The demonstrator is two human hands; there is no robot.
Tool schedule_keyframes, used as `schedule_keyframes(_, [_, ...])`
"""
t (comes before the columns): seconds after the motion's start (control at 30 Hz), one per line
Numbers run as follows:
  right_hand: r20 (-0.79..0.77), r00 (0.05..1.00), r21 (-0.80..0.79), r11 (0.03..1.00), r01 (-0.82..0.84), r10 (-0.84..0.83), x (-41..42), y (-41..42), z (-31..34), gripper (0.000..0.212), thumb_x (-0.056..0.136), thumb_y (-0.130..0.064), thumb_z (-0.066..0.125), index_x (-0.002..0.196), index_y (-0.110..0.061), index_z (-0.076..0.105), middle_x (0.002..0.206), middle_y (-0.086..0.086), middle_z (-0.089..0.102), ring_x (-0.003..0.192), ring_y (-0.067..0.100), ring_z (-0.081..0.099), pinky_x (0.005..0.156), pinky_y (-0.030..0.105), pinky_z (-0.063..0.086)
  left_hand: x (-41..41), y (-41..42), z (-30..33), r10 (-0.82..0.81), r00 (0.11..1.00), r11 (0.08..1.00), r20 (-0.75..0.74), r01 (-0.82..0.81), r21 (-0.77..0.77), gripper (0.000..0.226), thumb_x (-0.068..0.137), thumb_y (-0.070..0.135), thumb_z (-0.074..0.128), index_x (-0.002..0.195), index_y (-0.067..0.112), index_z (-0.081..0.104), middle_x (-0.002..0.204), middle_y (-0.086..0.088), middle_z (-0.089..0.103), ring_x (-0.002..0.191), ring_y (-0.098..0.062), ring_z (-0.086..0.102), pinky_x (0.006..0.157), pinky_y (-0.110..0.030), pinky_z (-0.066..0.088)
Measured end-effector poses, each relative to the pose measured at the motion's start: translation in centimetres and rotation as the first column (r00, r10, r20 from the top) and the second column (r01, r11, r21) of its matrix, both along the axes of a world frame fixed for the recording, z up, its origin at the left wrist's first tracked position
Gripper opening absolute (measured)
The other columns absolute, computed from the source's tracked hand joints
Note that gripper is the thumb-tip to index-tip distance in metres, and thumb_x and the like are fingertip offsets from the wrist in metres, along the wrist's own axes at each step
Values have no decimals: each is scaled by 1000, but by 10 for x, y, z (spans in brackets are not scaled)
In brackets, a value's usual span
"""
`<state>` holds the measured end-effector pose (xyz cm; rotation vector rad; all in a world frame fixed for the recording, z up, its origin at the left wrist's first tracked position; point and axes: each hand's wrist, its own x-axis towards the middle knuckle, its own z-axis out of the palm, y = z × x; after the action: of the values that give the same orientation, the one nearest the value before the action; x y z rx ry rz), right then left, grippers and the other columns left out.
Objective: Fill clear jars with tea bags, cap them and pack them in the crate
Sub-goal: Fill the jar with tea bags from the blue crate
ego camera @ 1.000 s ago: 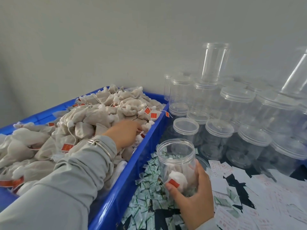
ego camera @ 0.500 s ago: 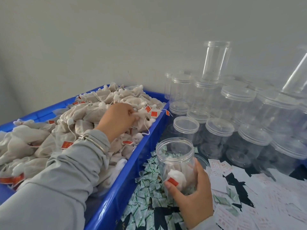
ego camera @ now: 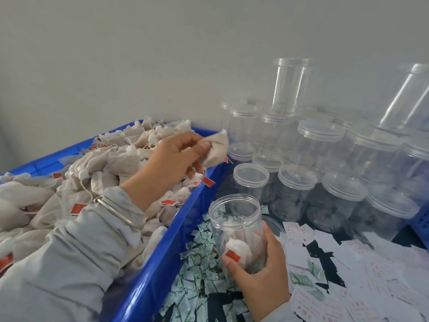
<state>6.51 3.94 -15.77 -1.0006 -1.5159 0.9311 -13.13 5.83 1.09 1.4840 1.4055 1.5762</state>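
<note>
A: While the left hand (ego camera: 171, 159) is raised over the blue bin (ego camera: 162, 263), what is it holding?

B: 1 tea bag (ego camera: 216, 149), pinched between thumb and fingers. The bag hangs above the bin's right rim, and its red tag (ego camera: 208, 181) dangles below on a string. There is a metal bangle (ego camera: 113, 211) at the wrist, over a pale grey sleeve (ego camera: 69, 263).

A: And the right hand (ego camera: 260, 273)?

B: It grips the open jar (ego camera: 236, 226) low on its body, thumb in front and fingers round the far side. The jar stands upright with no lid, just beside the bin on the worktop (ego camera: 325, 259).

A: Anything in the jar?

B: At least 1 white tea bag with a red tag lies at the bottom; how many more I cannot tell through the plastic.

A: Where are the rest of the tea bags?

B: Heaped in the bin, a loose pile (ego camera: 92, 173) of beige bags with red tags.

A: What else is on the worktop?

B: Green-and-white sachets (ego camera: 199, 275) are scattered round the jar's base. White slips with red print (ego camera: 348, 287) lie to the right. Behind the jar stand capped empty jars (ego camera: 325, 159), some stacked, reaching back to the wall (ego camera: 162, 54).
</note>
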Motion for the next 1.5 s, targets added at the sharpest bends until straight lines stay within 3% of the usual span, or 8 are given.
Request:
schedule_keyframes(0.17, [-1, 1000, -10, 1000, 24, -24, -3, 0, 6, 90, 40, -58, 79, 117, -57, 34, 123, -28, 39, 108, -29, 34, 76, -7, 34, 24, -7, -11, -468, 884, 864, 29, 464, -195, 15, 74, 30, 62, 79, 19, 71, 73, 0, 69, 61, -11, 65, 56, -19, 55])
schedule_keyframes(0.33, [-16, 999, 0, 999, 37, -37, -4, 0, 8, 93, 38, -61, 74, 120, -54, 33, 125, -24, 41, 111, -27, 35, 78, -7, 33, 30, -5, -21, -483, 853, 844, -197, 392, -366, 8, 91, 21, 58, 91, 23, 65, 78, 6, 71, 66, -7, 67, 59, -17, 52])
schedule_keyframes(0.6, [-9, 1000, 5, 1000, -4, 4, -1, -3, 7, 90, 43, -50, 86, 118, -56, 35, 123, -28, 41, 110, -26, 37, 78, -5, 35, 14, 1, -16, -69, 847, 992, -527, 1, -127, 17, 84, 25, 68, 76, 39, 63, 71, 32, 63, 52, 10, 52, 57, -4, 41])
schedule_keyframes(0.8, [-78, 995, -52, 996, -73, 69, 0, -2, 9, 102, 48, -29, 88, 138, -27, 40, 125, -7, 50, 101, -26, 45, 68, -6, 38, -40, 14, -12, 445, 726, 850, -524, -527, -9, 20, 88, 13, 59, 78, 31, 62, 76, 19, 57, 61, 3, 49, 53, -10, 34])
schedule_keyframes(1.0, [-59, 997, -82, 995, -51, 46, 1, 1, 5, 105, 46, -41, 84, 140, -25, 40, 131, -4, 50, 121, 9, 48, 75, -1, 40, -38, 16, -30, -97, 629, 863, -771, -333, -380, 37, 83, -1, 48, 107, 20, 67, 95, 6, 60, 71, -5, 57, 61, -17, 45])
schedule_keyframes(1.23, [-63, 997, -70, 997, -37, 33, 1, 3, 0, 95, 55, -16, 90, 133, -34, 40, 130, -7, 48, 114, -5, 47, 71, -5, 38, -37, 10, -23, -321, 521, 802, -791, -295, -520, 24, 86, 20, 58, 64, 11, 54, 62, -3, 52, 52, -11, 39, 51, -22, 32])
schedule_keyframes(1.4, [-50, 999, -36, 999, -18, 17, -1, 1, 1, 92, 53, -23, 90, 123, -51, 37, 126, -16, 47, 110, -22, 40, 74, -4, 38, -41, 12, -15, 26, 592, 901, -806, -363, -238, 28, 98, 27, 48, 85, 9, 65, 68, 2, 57, 58, -10, 51, 54, -21, 35])
schedule_keyframes(1.5, [-37, 999, -26, 1000, -7, 6, -1, 1, 1, 93, 53, -28, 91, 123, -53, 35, 125, -18, 47, 110, -22, 40, 78, 1, 39, -37, 11, -8, 268, 836, 928, -479, -357, -104, 22, 97, 28, 51, 91, 16, 68, 67, 5, 63, 59, -9, 58, 60, -23, 46])
